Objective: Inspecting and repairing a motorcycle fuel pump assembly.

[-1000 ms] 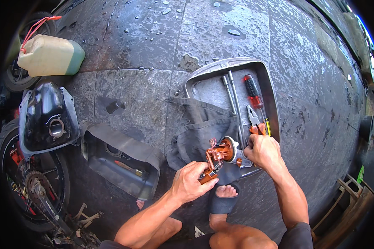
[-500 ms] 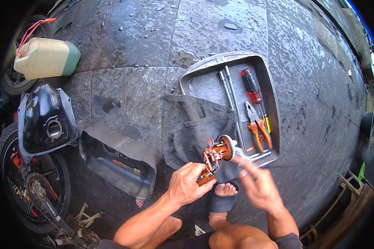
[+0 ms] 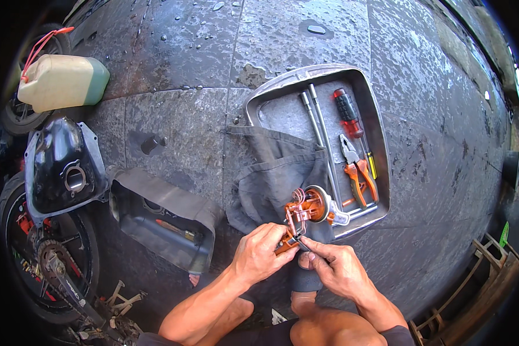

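Observation:
My left hand (image 3: 259,254) grips the lower orange section of a fuel pump assembly (image 3: 305,205) with pink wires and a white-rimmed round flange. My right hand (image 3: 334,268) pinches a small dark piece at the assembly's lower end, beside my left fingers; exactly what it is, I cannot make out. Just beyond the assembly, a metal tray (image 3: 375,115) holds two long metal rods (image 3: 328,161), a red-and-black screwdriver (image 3: 345,109), orange-handled pliers (image 3: 357,179) and a slim yellow tool (image 3: 372,167). A dark grey cloth (image 3: 265,184) drapes over the tray's left side.
On the left lie a black fuel tank (image 3: 60,161), a rubber housing (image 3: 161,225) with items inside, a jerrycan (image 3: 63,83) and a motorcycle wheel (image 3: 20,265) with chain. Wooden framework (image 3: 481,288) stands at lower right. My sandalled foot (image 3: 305,279) is below my hands.
My right hand has left the pliers in the tray and moved down and left to the assembly's lower end. My left hand still holds the assembly.

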Tool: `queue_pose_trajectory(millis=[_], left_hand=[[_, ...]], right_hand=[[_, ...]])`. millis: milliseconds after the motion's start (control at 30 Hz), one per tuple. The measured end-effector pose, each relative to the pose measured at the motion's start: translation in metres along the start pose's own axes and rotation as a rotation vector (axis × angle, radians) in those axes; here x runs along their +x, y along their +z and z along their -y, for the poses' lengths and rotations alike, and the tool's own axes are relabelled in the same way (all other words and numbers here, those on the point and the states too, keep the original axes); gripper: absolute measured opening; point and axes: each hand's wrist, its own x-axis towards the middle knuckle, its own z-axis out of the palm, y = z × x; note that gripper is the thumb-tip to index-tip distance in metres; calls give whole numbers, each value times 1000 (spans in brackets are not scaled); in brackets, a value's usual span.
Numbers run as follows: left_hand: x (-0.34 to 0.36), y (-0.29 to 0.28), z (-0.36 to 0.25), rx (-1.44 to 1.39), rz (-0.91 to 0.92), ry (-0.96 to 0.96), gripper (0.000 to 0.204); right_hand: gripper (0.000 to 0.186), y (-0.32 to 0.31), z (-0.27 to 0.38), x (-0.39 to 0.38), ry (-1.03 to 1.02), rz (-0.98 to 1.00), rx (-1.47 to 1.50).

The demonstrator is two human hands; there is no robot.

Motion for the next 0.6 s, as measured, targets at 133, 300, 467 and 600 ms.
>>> queue_pose_trajectory(millis=[133,300,467,600], left_hand=[[0,0,-3,-12,34,-52,36],[-2,1,-4,-23,26,-91,35],[-2,5,-9,-45,-6,-119,33],[-6,14,-12,-82,-69,-166,30]], right_hand=[[38,1,-2,2,-31,-26,12],[38,2,0,3,-46,-20,-26],[37,8,-7,1,-49,-66,43],[37,14,-10,0,-45,-104,49]])
